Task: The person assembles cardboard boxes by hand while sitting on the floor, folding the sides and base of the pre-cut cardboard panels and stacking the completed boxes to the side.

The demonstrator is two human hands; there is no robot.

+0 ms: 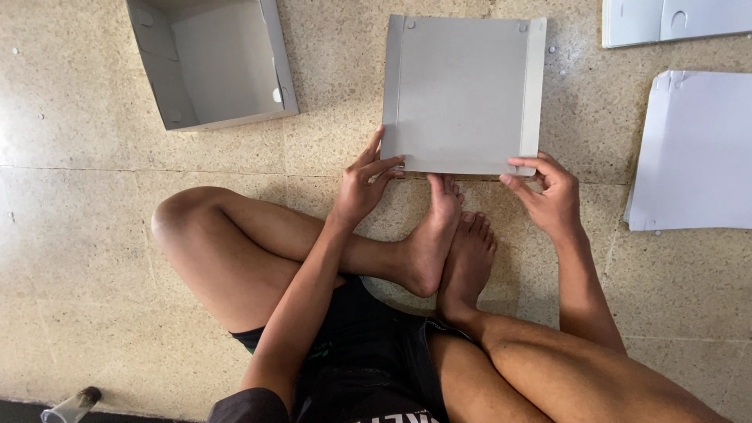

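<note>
Cardboard, one flat grey sheet (462, 90) with folded side flaps, lies on the speckled stone floor (78, 235) just ahead of the seated person's crossed bare feet (446, 243). Both hands are at its near edge. The left hand (362, 186) pinches the near left corner, fingers on top of the sheet and curled at the flap. The right hand (548, 192) grips the near right corner, fingertips bent over the edge of the right flap. The toes of one foot touch the sheet's near edge between the two hands.

Counting outward: one folded-up grey box (211, 59), open at the top, stands on the floor to the upper left, well apart from the sheet. Two pale flat sheets lie to the right, one larger white one (697, 149) beside the right hand's side and another (674, 19) at the top right corner, partly cut off. At the bottom left corner a small clear cup-like thing (70, 407) lies tipped; I cannot tell what it is.

The floor is beige terrazzo with thin joint lines.
</note>
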